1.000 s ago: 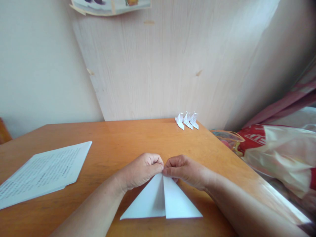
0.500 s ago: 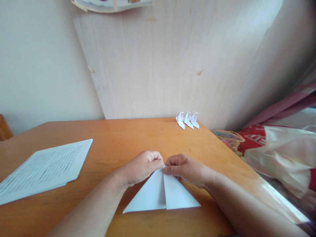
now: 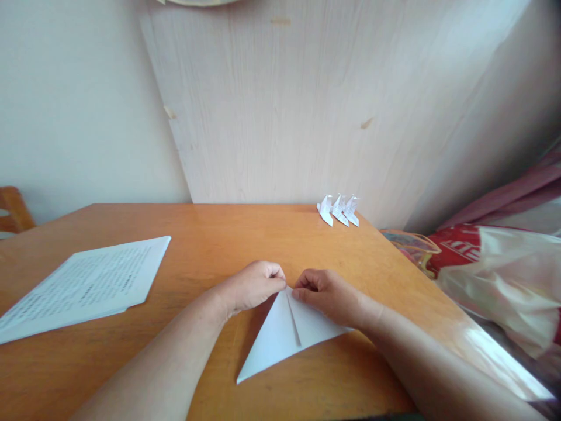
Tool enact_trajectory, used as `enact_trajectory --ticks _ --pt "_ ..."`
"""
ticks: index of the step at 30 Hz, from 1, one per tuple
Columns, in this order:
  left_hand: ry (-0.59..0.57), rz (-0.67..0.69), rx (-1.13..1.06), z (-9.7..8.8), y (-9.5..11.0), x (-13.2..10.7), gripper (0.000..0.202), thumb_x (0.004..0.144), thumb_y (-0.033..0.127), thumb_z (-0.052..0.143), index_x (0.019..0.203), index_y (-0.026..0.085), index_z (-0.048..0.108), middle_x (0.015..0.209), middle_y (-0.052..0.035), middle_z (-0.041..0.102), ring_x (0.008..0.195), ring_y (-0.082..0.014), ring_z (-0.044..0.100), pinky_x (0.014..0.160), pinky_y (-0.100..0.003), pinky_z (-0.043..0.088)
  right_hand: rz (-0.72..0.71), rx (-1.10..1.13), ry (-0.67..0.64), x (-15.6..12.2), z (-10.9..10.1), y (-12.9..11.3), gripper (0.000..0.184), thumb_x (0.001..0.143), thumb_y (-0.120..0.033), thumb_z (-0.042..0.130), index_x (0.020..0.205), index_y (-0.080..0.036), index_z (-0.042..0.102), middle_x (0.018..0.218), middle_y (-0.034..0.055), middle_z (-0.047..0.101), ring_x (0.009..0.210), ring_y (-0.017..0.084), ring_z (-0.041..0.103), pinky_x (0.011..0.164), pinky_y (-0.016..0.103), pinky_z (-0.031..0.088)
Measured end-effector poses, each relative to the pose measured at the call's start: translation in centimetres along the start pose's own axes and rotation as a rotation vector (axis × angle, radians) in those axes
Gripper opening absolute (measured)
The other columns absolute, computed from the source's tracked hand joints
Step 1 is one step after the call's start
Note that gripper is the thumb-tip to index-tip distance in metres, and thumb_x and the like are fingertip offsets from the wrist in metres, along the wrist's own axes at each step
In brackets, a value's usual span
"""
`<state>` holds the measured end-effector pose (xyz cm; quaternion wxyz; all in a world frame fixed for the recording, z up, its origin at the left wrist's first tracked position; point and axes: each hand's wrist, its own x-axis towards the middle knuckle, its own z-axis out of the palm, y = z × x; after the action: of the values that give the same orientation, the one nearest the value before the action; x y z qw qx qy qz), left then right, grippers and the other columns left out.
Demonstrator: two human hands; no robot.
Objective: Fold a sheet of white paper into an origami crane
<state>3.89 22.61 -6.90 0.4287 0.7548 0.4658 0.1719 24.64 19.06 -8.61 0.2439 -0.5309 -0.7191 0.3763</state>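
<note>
You had printed sheets (image 3: pixel 87 280) lying well off to the left on the table (image 3: pixel 210 234), and three small folded paper figures (image 3: pixel 338 209) at its far right edge, just beside the leaning wooden board (image 3: pixel 284 105). Off the right side, a plastic bag (image 3: pixel 504 280) held something red, perhaps a packet. Your left hand (image 3: pixel 254 286) and right hand (image 3: pixel 326 295), fingers curled tight, pinched the far tip of the folded white paper (image 3: pixel 280 339), which lay flat near you.

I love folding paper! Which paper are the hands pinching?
The blank white triangle nearest the person: the left hand and right hand pinch its top tip. The printed sheet lies untouched at left; three small folded figures sit far behind.
</note>
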Motion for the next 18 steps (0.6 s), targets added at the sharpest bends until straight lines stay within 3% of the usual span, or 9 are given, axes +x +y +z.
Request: enact_trajectory --ticks 10,18 --pt "0.045 0.008 0.169 0.6 -1.6 0.9 0.013 0.076 0.027 0.056 0.075 0.019 0.066 0.076 -0.0022 0.067 0.072 -0.0187 0.057 0.058 -0.027 0.033 -0.072 -0.138 0.022 0.1 0.5 0.7 0.011 0.088 -0.031 0.062 0.088 -0.02 0.064 0.076 -0.0003 0.066 0.067 0.014 0.057 0.057 0.024 0.037" --pt "0.085 -0.011 0.275 0.0 -1.1 0.4 0.014 0.075 0.023 0.053 0.082 0.021 0.064 0.078 -0.0022 0.067 0.072 -0.0191 0.058 0.058 -0.028 0.034 -0.067 -0.161 0.019 0.1 0.5 0.7 0.01 0.087 -0.029 0.062 0.085 -0.02 0.063 0.075 0.0001 0.066 0.065 0.013 0.056 0.054 0.024 0.035"
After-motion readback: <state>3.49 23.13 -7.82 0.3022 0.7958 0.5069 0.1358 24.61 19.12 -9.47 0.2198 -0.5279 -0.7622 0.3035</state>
